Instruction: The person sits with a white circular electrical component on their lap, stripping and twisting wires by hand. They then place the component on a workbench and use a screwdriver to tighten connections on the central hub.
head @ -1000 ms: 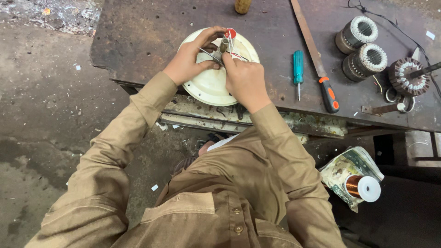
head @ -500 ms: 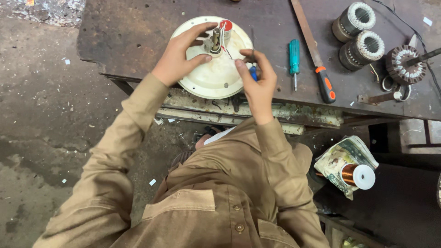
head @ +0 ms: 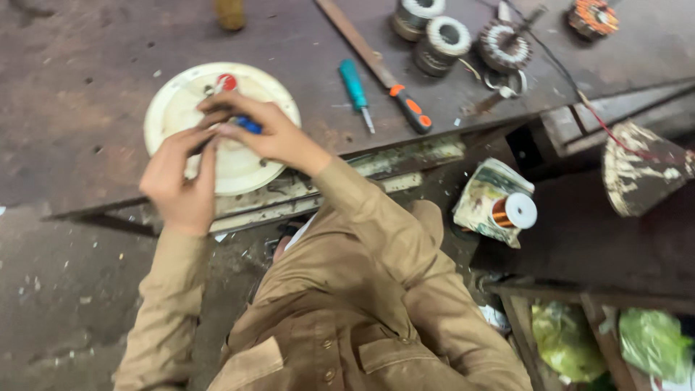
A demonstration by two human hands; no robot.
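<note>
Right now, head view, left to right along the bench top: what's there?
Left hand → round cream plate with the right hand over it, holding a blue-handled tool → teal screwdriver → orange-handled tool → two wound coils → a third, darker coil.

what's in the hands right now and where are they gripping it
The right hand pinches a small blue-handled tool by its handle over the round cream cover; whether the left hand grips anything cannot be told.

A single head-worn view is given, aimed steeply down from close above. The bench (head: 87,94) fills the upper frame; the wearer's jacket (head: 362,318) is seen at lower centre.
</note>
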